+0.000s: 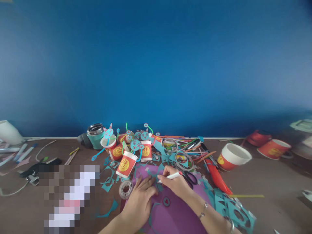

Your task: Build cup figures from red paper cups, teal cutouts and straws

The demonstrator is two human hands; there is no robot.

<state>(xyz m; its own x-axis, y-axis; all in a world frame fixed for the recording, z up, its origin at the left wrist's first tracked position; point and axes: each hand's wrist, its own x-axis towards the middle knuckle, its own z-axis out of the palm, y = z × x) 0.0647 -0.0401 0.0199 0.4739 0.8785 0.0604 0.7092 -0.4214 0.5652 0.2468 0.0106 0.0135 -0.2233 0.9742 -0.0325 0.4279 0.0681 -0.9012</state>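
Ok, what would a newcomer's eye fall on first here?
Probably the blue backdrop filling the upper half. Below it, left of centre, red-and-white cups with blue paper faces cluster together. In front, the right hand holds a white marker over a purple sheet.

An open teal flask (95, 137) by the blue wall (156, 65), your landmark on the tabletop (263, 182).
Just beside the flask, on its left, you have a dark grey object (83, 141), too blurred to name. Left of the flask and nearer you lie thin sticks (73, 151); farther left are blue-and-white markers (28, 152) and a tilted white vessel (9, 132). Well to the flask's right, you see a blurred red object (258, 138).
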